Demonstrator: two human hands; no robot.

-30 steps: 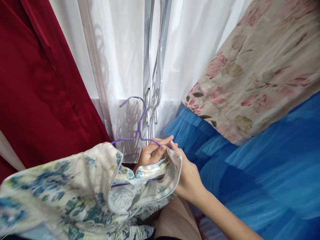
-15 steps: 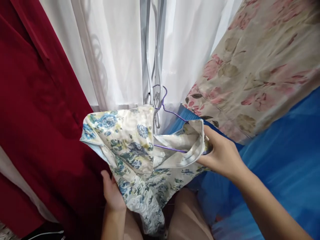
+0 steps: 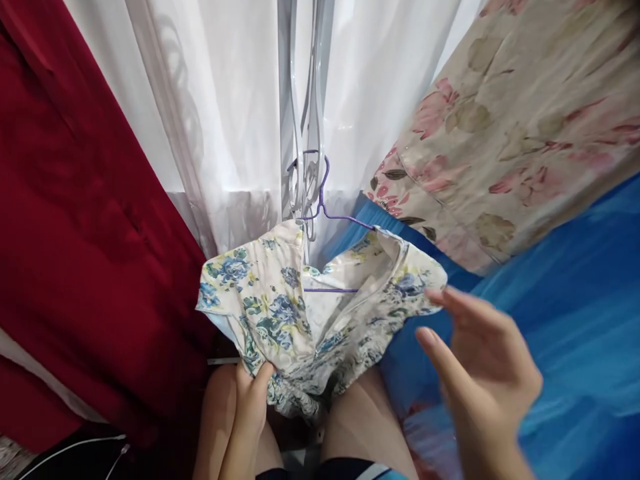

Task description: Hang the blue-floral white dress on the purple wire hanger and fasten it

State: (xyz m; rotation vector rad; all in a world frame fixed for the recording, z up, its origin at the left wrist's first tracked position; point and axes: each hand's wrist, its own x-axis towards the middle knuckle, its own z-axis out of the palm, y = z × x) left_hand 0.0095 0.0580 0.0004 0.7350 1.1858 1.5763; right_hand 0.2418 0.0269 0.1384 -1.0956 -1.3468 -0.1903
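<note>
A white garment with blue flowers (image 3: 280,307) hangs on a purple wire hanger (image 3: 325,203), whose hook sits on the metal scrollwork of a window grille (image 3: 305,153). My left hand (image 3: 250,400) pinches the garment's lower edge from below, fingers closed on the cloth. To the right of the garment, just off its sleeve, hovers my right hand (image 3: 480,360), fingers spread, holding nothing.
White sheer curtains (image 3: 225,120) hang behind the grille. A dark red curtain (image 3: 75,233) fills the left. A beige cloth with pink flowers (image 3: 525,133) hangs at the upper right over blue fabric (image 3: 575,293). My knees show below.
The hanger with the garment rose and hooked onto the grille. My right hand let go of the collar and drew back. My left hand shifted to the lower hem.
</note>
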